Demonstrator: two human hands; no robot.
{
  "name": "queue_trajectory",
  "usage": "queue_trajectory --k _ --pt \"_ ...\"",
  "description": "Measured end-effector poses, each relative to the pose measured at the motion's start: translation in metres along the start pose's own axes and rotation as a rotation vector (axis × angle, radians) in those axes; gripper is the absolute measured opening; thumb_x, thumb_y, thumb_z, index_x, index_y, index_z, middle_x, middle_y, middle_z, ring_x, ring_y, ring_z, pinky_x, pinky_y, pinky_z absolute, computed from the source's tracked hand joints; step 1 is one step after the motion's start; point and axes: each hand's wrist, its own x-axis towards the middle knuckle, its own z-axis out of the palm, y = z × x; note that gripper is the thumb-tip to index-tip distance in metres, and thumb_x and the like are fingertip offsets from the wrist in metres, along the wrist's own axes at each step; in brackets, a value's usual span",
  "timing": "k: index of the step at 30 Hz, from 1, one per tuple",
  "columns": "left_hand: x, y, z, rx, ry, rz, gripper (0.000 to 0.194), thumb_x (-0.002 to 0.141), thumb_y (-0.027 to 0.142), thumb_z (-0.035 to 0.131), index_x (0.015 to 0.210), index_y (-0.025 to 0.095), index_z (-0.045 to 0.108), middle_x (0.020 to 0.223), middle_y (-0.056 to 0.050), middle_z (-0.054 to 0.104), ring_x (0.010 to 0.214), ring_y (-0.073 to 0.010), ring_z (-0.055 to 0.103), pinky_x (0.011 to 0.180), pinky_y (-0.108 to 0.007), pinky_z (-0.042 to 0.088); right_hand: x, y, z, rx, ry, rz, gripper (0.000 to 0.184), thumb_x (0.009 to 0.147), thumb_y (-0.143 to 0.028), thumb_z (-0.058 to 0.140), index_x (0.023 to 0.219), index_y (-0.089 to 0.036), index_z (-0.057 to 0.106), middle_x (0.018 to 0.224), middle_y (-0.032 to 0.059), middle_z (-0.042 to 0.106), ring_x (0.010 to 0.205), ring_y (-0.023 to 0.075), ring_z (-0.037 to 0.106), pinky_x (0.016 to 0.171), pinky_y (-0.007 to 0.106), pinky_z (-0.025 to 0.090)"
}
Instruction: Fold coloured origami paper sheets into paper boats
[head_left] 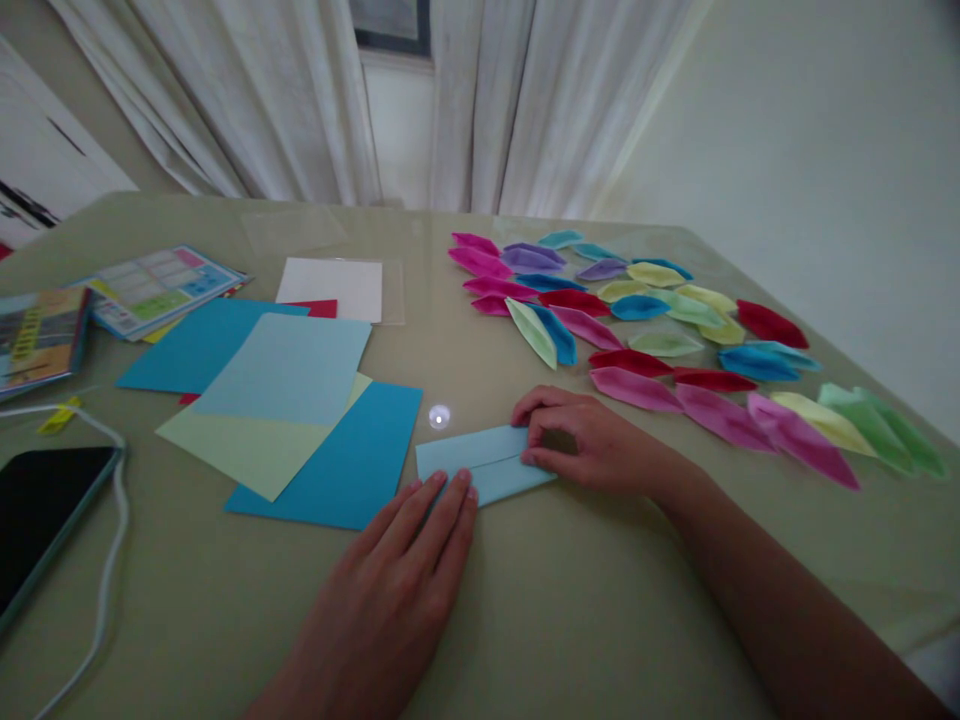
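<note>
Glossy table [592, 610], creased light-blue paper strip [496, 462], left hand [401, 580] laid open on it, right hand [592, 440] pinching its end

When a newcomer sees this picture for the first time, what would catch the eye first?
Probably the many bright folded paper pieces, spread over the right side of the table. Next, perhaps, the light blue folded strip near the middle, touched by the left hand and the right hand. Left of it, blue and pale green sheets overlap.
</note>
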Motion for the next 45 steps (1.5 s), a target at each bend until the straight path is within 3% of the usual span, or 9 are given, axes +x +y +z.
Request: queue_trajectory --k 5,10,14,18,20,24,35,40,45 --pt "-0.003 0.002 0.005 -0.015 -0.026 -0.008 0.059 0.095 0.001 0.039 0.15 0.012 0.058 0.156 -0.012 0.06 0.139 -0.0305 0.06 0.107 -0.045 0.056 0.001 0.001 0.003 0.002 0.021 -0.012 0.01 0.094 -0.022 0.075 0.086 -0.019 0.07 0.119 0.0082 0.07 0.104 0.0223 0.07 0.092 0.036 0.054" --pt "-0.005 0.003 0.011 -0.054 -0.076 -0.04 0.048 0.111 0.032 0.044 0.157 0.019 0.051 0.161 -0.01 0.055 0.145 -0.0325 0.054 0.111 -0.049 0.053 -0.001 0.001 -0.002 -0.103 0.033 -0.035 0.006 0.093 -0.022 0.075 0.093 -0.02 0.07 0.119 0.0089 0.071 0.109 0.0246 0.069 0.095 0.039 0.054" --pt "-0.002 0.003 0.009 -0.066 -0.104 -0.05 0.051 0.111 0.043 0.044 0.155 0.019 0.054 0.159 -0.01 0.057 0.142 -0.0328 0.057 0.108 -0.049 0.056 -0.004 -0.022 -0.008 -0.296 0.15 -0.09 0.01 0.099 -0.02 0.063 0.106 -0.019 0.07 0.121 0.0121 0.072 0.115 0.0285 0.067 0.102 0.045 0.052" --pt "0.0 0.003 0.009 -0.057 -0.107 -0.048 0.05 0.11 0.04 0.047 0.153 0.017 0.057 0.157 -0.013 0.059 0.14 -0.0345 0.059 0.108 -0.051 0.057 -0.015 -0.068 0.021 -0.458 0.156 -0.043 0.029 0.107 -0.03 0.053 0.125 -0.016 0.07 0.126 0.0167 0.074 0.117 0.0336 0.068 0.107 0.054 0.051" --pt "0.0 0.004 0.01 -0.051 -0.1 -0.043 0.046 0.11 0.035 0.047 0.149 0.014 0.061 0.154 -0.014 0.062 0.141 -0.034 0.059 0.109 -0.05 0.056 -0.026 -0.082 0.049 -0.445 0.073 -0.064 0.054 0.106 -0.053 0.055 0.142 -0.013 0.063 0.142 0.0207 0.068 0.131 0.0372 0.063 0.113 0.055 0.049" --pt "0.002 0.006 0.012 -0.039 -0.064 -0.046 0.045 0.109 0.03 0.046 0.146 0.012 0.063 0.154 -0.014 0.062 0.139 -0.0333 0.06 0.111 -0.05 0.055 -0.05 -0.076 0.087 -0.421 0.071 -0.027 0.099 0.095 -0.077 0.056 0.164 -0.009 0.037 0.165 0.0232 0.044 0.152 0.038 0.045 0.123 0.055 0.042" --pt "-0.003 -0.007 0.017 -0.052 -0.029 -0.002 0.048 0.104 0.024 0.056 0.151 0.016 0.057 0.156 -0.014 0.06 0.142 -0.0306 0.059 0.114 -0.05 0.051 -0.09 -0.046 0.069 -0.565 0.198 0.124 0.072 0.102 -0.053 0.063 0.161 -0.018 0.044 0.16 0.0191 0.053 0.145 0.0349 0.055 0.121 0.059 0.043" --pt "0.024 -0.019 0.0 -0.108 -0.12 -0.007 0.03 0.097 0.017 0.069 0.126 0.02 0.073 0.131 -0.011 0.076 0.112 -0.0309 0.074 0.099 -0.051 0.059 -0.054 -0.05 0.049 -0.611 0.21 0.113 0.042 0.1 -0.044 0.069 0.127 -0.013 0.069 0.128 0.0189 0.074 0.12 0.0357 0.067 0.108 0.055 0.051" --pt "0.038 -0.029 0.006 -0.118 -0.037 0.008 0.019 0.1 0.008 0.058 0.103 0.017 0.074 0.101 -0.009 0.076 0.09 -0.0288 0.074 0.083 -0.045 0.062 0.002 -0.048 0.019 -0.53 -0.039 -0.135 0.031 0.091 -0.036 0.08 0.113 -0.017 0.069 0.113 0.0111 0.074 0.105 0.0272 0.068 0.096 0.041 0.051"
